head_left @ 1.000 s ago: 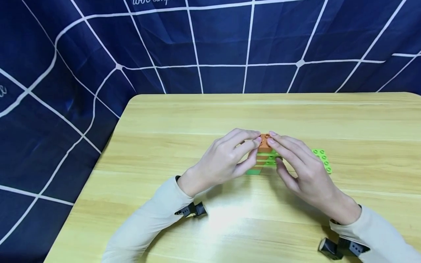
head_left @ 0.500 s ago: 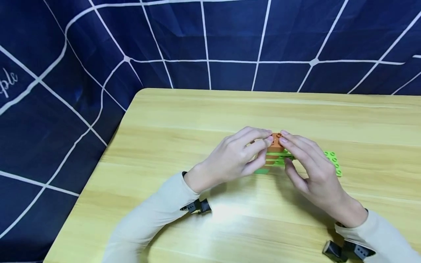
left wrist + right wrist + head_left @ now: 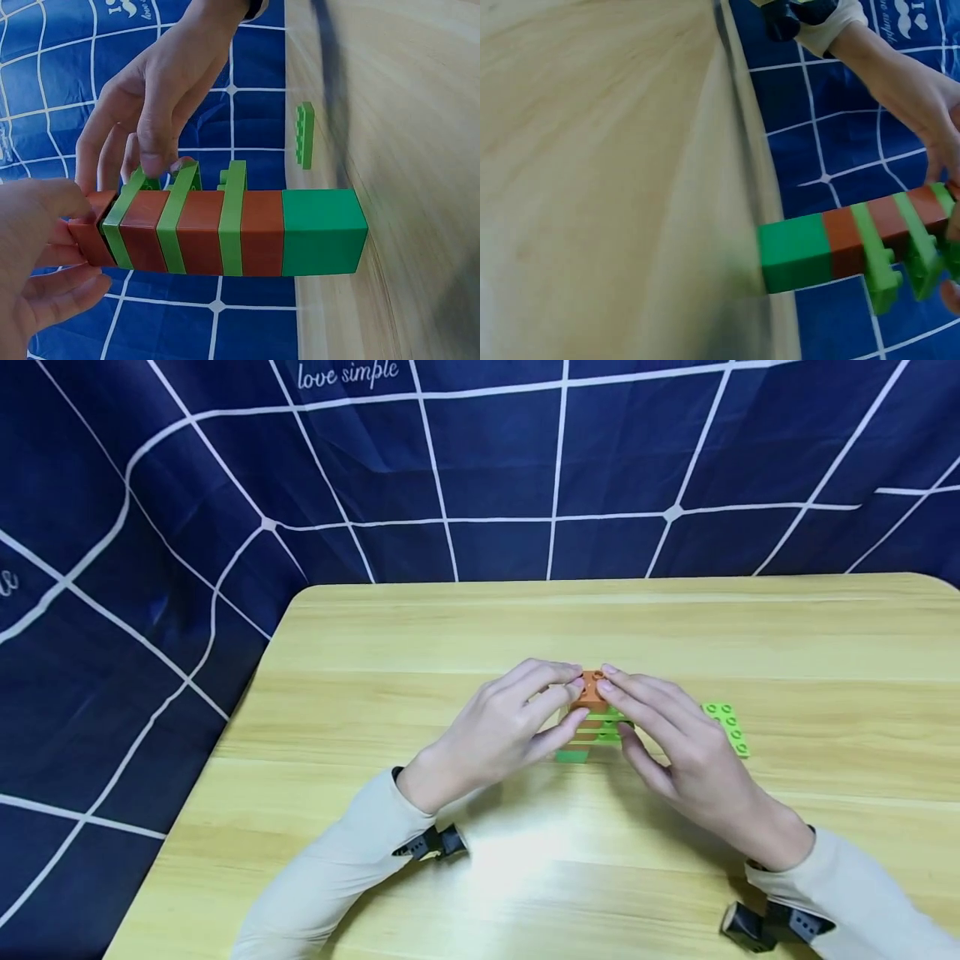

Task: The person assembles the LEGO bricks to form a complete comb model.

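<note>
A tower of toy building bricks stands upright on the table, shown sideways in the wrist views. Its base is a dark green brick (image 3: 322, 232). Above that, orange-brown bricks alternate with light green plates (image 3: 232, 217) that jut out to the right. The top orange-brown brick (image 3: 94, 244) sits slightly tilted, with a thin dark gap beneath it. My left hand (image 3: 498, 727) pinches this brick between thumb and fingers. My right hand (image 3: 686, 752) has its fingertips at the brick's right edge, while its thumb grips the jutting end of the uppermost plate (image 3: 118, 225).
A loose light green studded plate (image 3: 727, 728) lies on the wooden table (image 3: 420, 635), right of the tower and partly behind my right hand. A dark blue cloth (image 3: 495, 460) with white lines hangs behind the table and along its left side.
The head view swings right and back. Both hands stay at the tower's top; my left thumb has slid slightly down and right, apart from the fingertips.
</note>
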A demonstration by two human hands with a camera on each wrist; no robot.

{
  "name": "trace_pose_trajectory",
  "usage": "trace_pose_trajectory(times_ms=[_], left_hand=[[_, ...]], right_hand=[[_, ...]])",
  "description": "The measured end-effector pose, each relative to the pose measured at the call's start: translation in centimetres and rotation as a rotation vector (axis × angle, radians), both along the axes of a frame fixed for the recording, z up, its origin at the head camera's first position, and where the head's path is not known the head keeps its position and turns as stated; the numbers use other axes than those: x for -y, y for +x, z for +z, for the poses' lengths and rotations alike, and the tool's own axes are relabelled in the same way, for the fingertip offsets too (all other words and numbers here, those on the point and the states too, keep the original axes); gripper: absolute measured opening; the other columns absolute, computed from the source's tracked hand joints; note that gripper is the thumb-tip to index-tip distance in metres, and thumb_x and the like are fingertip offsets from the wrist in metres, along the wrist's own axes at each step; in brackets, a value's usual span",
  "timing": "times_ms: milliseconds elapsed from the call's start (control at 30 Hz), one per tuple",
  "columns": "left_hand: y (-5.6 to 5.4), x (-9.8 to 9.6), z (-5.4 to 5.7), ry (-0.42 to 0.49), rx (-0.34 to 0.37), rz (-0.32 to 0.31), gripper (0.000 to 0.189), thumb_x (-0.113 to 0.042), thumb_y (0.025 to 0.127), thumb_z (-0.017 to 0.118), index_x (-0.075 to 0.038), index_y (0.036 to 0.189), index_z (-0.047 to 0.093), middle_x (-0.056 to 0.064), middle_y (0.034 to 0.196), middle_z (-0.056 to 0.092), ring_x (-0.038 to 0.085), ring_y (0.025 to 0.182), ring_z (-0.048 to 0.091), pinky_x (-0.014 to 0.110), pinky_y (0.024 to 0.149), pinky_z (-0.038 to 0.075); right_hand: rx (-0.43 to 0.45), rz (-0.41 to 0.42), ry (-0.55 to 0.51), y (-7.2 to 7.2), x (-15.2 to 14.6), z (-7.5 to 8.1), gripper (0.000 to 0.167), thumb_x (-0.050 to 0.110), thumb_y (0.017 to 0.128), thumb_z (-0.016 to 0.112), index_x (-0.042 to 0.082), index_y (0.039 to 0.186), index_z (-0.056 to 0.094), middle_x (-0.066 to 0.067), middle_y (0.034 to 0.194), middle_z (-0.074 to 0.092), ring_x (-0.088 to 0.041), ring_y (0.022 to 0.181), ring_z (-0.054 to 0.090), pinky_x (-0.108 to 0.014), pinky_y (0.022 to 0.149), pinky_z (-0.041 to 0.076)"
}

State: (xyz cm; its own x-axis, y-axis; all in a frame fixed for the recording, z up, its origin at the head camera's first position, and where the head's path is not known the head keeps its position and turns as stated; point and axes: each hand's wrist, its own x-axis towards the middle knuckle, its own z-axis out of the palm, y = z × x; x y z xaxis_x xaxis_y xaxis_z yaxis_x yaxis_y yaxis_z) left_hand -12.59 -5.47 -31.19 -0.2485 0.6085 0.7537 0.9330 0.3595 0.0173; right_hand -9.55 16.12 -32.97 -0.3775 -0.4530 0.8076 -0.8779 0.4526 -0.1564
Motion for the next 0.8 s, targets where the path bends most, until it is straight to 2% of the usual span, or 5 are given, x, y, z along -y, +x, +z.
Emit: trace_pose_trajectory(times_ms=[167,367,467,600,800], left_hand=[[0.1,0.0,0.1,-0.006,-0.002,0.01,0.008,-0.007,0.087,0.067,-0.001,0.091,0.066,0.011,0.103,0.067,0.019,0.1,0.064,0.014,0.096,0.047],[0.2,-0.2,0.3,-0.015,0.002,0.007,0.007,-0.007,0.088,0.066,-0.001,0.092,0.067,0.01,0.102,0.067,0.019,0.1,0.064,0.014,0.096,0.047],[0.2,-0.2,0.3,-0.025,-0.001,0.002,0.008,-0.006,0.089,0.065,0.0,0.094,0.066,0.01,0.102,0.067,0.019,0.101,0.063,0.015,0.097,0.046],[0.3,-0.2,0.4,-0.065,0.02,-0.011,0.01,-0.007,0.091,0.063,0.001,0.097,0.066,0.013,0.112,0.067,0.022,0.109,0.062,0.019,0.104,0.042],[0.5,-0.3,1.1,-0.131,0.028,0.002,0.008,-0.008,0.094,0.061,-0.002,0.095,0.065,0.014,0.118,0.067,0.024,0.113,0.061,0.022,0.108,0.038]], right_hand=[[0.072,-0.023,0.075,-0.1,-1.5,0.8,0.043,0.03,0.102,0.046,-0.003,0.124,0.062,-0.02,0.13,0.058,-0.034,0.108,0.059,-0.019,0.108,0.037],[0.238,-0.195,0.219,-0.1,-5.3,0.8,0.056,0.05,0.1,0.04,0.008,0.134,0.057,-0.015,0.14,0.051,-0.035,0.12,0.052,-0.013,0.112,0.027],[0.297,-0.253,0.255,0.0,-7.2,0.4,0.05,0.044,0.099,0.049,0.009,0.134,0.056,-0.016,0.138,0.051,-0.038,0.122,0.05,-0.029,0.112,0.036],[0.388,-0.331,0.314,0.2,-8.9,-0.5,0.045,0.022,0.091,0.068,0.008,0.132,0.057,-0.019,0.136,0.052,-0.043,0.119,0.049,-0.058,0.096,0.044],[0.463,-0.393,0.4,0.0,-10.3,-1.8,0.049,0.016,0.085,0.073,0.003,0.13,0.055,-0.025,0.131,0.051,-0.048,0.114,0.05,-0.066,0.084,0.045]])
